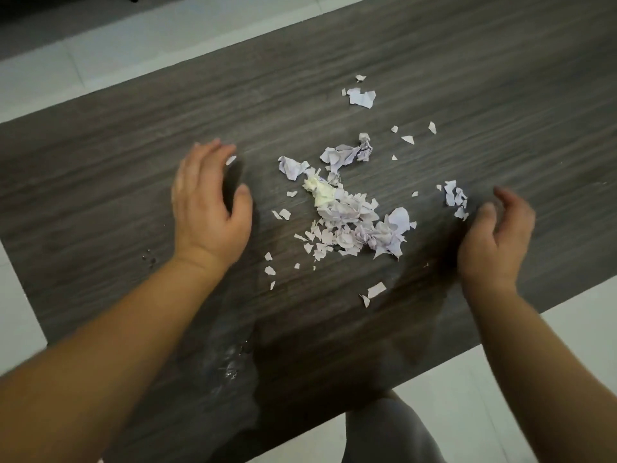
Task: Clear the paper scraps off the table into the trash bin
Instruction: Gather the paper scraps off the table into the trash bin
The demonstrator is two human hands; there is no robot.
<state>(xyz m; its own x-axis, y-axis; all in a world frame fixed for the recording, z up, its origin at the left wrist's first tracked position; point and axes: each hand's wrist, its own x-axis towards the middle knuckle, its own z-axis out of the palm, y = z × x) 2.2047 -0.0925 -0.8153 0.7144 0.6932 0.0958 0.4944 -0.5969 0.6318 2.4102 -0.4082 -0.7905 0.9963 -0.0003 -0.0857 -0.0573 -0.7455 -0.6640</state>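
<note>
Torn white paper scraps [347, 215] lie heaped on the dark grey wood-grain table [467, 78], between the two hands. The heap's long axis runs slantwise, from the far left near a crumpled piece [293, 168] down to the near right, where one larger flat scrap [399, 219] sticks out. One pale yellow wad [320, 192] sits in the heap's far end. Loose bits are scattered round it, too many and too small to count: one bigger torn piece [361, 97] lies apart toward the far edge, and one small cluster [455, 198] lies just beside the right hand's fingertips.

Left hand [208, 198] hovers palm down left of the heap, fingers curved and close together, gripping nothing. Right hand [497, 235] stands on its edge right of the heap, palm facing the scraps, fingers loosely curled and holding nothing. White floor tiles [551, 379] show beyond the table.
</note>
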